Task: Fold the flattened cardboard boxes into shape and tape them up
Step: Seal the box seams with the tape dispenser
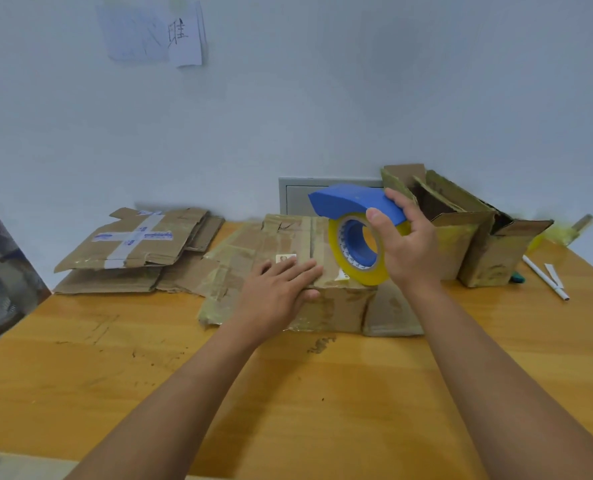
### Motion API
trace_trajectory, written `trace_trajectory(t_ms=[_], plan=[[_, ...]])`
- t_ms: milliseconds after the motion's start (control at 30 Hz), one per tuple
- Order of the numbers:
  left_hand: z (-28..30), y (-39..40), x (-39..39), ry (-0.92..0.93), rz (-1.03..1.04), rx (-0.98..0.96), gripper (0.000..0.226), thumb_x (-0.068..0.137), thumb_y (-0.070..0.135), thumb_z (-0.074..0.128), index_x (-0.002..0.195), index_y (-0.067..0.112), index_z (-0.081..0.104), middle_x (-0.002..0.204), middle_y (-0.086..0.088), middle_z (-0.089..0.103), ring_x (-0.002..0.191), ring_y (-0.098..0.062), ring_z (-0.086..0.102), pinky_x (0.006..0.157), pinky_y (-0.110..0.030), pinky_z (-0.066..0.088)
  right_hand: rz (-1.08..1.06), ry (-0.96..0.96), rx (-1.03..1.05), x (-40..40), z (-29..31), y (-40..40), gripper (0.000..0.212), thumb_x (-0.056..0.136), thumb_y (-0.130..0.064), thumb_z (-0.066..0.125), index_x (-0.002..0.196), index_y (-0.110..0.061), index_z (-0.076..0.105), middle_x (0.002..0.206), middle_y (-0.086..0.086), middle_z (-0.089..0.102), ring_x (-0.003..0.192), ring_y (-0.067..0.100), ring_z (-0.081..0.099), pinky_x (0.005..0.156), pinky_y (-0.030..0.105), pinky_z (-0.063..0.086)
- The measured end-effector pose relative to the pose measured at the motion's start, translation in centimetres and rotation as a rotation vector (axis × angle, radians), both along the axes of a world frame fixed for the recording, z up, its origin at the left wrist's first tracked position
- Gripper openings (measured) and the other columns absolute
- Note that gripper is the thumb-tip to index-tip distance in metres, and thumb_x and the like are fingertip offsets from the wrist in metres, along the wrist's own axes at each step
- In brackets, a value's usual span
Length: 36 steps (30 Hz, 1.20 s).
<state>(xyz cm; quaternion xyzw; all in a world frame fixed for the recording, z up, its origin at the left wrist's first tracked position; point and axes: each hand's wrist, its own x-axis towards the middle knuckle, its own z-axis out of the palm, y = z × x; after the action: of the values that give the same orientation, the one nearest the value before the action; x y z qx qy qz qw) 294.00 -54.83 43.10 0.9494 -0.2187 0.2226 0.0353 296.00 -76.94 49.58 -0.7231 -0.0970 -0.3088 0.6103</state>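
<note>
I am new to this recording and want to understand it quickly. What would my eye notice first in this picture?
First comes the blue tape dispenser with its yellowish roll, gripped by the right hand above the folded cardboard box at the table's centre. The left hand lies flat on that box's top. Behind it to the left sits a pile of flattened boxes, and at the far right stand open boxes.

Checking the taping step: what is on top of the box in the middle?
The left hand rests flat on the box; the right hand holds the tape dispenser on it. The seam beneath is partly covered.
</note>
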Motion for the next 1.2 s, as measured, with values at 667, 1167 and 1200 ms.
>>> trace_trajectory(t_ms=[667, 1167, 1200], plan=[[0.5, 0.0, -0.2, 0.004, -0.081, -0.125, 0.040, 0.104, 0.041, 0.043, 0.138, 0.026, 0.060, 0.143, 0.008, 0.055, 0.139, -0.020, 0.045, 0.109, -0.039, 0.037, 0.140, 0.169, -0.118, 0.0, 1.1, -2.5, 0.052, 0.082, -0.063, 0.069, 0.130, -0.047, 0.059, 0.124, -0.016, 0.060, 0.108, 0.010, 0.063, 0.090, 0.033, 0.057], [3.5, 0.9, 0.4, 0.512, -0.026, -0.456, 0.039, 0.097, 0.038, 0.055, 0.136, 0.034, 0.056, 0.133, 0.014, 0.058, 0.120, -0.009, 0.055, 0.093, -0.026, 0.046, 0.369, 0.135, 0.005, -0.3, 1.8, -2.9, 0.038, 0.081, -0.036, 0.064, 0.119, -0.032, 0.070, 0.107, -0.020, 0.069, 0.098, 0.007, 0.067, 0.074, 0.018, 0.053], [4.1, 1.0, 0.4, 0.603, -0.011, -0.608, 0.035, 0.097, 0.033, 0.054, 0.131, 0.029, 0.061, 0.132, 0.013, 0.059, 0.116, -0.009, 0.057, 0.097, -0.028, 0.046, 0.373, 0.132, 0.014, -0.3, 1.6, -2.9, 0.038, 0.081, -0.035, 0.063, 0.118, -0.032, 0.069, 0.105, -0.022, 0.069, 0.096, 0.006, 0.067, 0.074, 0.018, 0.053]])
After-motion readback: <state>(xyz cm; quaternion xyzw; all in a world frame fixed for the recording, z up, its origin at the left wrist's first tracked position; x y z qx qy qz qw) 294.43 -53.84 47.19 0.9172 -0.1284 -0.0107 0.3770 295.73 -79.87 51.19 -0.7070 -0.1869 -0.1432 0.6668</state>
